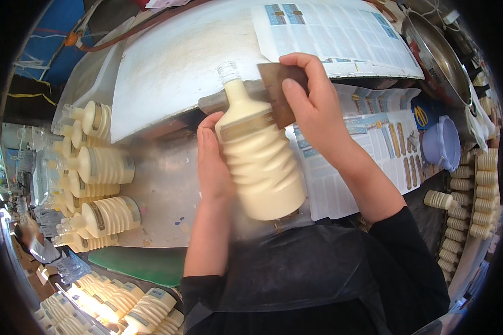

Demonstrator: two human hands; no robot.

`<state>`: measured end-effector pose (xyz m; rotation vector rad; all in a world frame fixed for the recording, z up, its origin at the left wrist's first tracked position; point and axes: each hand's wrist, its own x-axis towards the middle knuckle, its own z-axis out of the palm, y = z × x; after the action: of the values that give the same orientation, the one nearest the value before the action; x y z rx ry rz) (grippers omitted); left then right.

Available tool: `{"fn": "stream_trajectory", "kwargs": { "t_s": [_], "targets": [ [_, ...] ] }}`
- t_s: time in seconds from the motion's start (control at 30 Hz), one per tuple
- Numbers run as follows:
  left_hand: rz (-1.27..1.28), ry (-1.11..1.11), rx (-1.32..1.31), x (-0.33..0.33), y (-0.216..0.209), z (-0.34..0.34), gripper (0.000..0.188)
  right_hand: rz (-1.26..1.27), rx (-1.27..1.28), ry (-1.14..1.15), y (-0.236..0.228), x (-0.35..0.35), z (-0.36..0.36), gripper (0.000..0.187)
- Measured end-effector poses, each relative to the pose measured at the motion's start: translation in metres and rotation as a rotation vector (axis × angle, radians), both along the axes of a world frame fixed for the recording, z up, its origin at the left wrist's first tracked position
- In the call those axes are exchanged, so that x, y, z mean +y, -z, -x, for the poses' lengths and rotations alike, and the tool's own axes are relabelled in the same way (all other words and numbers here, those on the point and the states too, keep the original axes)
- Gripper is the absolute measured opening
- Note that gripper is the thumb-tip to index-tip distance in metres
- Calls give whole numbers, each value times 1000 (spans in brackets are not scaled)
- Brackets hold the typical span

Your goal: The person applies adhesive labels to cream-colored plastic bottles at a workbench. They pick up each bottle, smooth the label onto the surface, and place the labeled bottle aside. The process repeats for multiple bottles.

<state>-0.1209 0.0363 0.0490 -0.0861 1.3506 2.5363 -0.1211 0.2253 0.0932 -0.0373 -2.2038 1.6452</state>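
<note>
A cream-coloured bottle with a wavy body and a clear threaded neck leans over the table in front of me. Around its shoulder runs a gold-brown label band. My left hand grips the bottle's left side, thumb and fingers close along it. In my right hand is a flat, brown, rectangular scraper, pinched between thumb and fingers. Its edge is beside the bottle's shoulder, close to the right end of the label; whether it touches cannot be made out.
Several labelled bottles stand at the table's left. More bottles fill the lower left, and others line the right. Label sheets lie right of the bottle, with another sheet behind. A lilac bucket and metal pan are at right.
</note>
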Motion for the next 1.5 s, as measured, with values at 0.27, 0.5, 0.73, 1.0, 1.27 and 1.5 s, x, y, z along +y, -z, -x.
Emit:
{"fn": "stream_trajectory", "kwargs": {
  "t_s": [0.27,0.5,0.73,1.0,1.27,1.5],
  "targets": [
    [170,-109,21,12,-17,-9,24,-154,-32,-4,-10,-21,7,32],
    [75,-153,-65,13,-16,-10,23,-476,53,-84,-32,-56,2,35],
    [45,-143,-125,16,-29,-13,38,-534,54,-52,-28,-57,6,38],
    [160,-142,-41,9,-12,-14,48,-684,97,-43,-30,-65,3,40],
    [5,-121,-109,14,-23,-15,50,-610,109,22,-33,-54,0,27],
    [87,-100,-111,10,-18,-15,58,-646,191,-84,-25,-74,4,33]
  ]
}}
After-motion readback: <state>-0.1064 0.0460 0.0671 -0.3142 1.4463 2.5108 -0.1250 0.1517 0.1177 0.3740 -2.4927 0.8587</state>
